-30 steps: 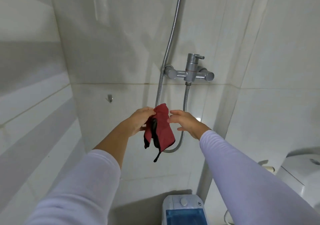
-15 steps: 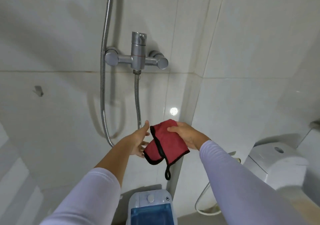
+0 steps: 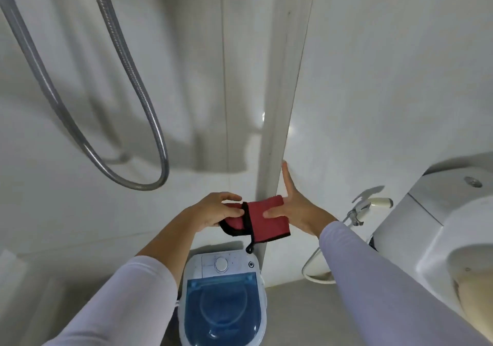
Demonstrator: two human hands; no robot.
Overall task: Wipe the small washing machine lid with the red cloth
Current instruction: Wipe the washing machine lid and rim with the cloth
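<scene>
— Hands first: how are yours set?

— Your left hand (image 3: 216,211) curls its fingers round the folded edge of the red cloth (image 3: 262,219). Your right hand (image 3: 296,207) lies flat, fingers straight, thumb pressing the cloth's face.

— And the cloth?

— Soft, folded square, black-trimmed, with a loop dangling. You hold it in the air above the washer's lid (image 3: 222,308), a smooth blue translucent panel in a rounded white body.
</scene>
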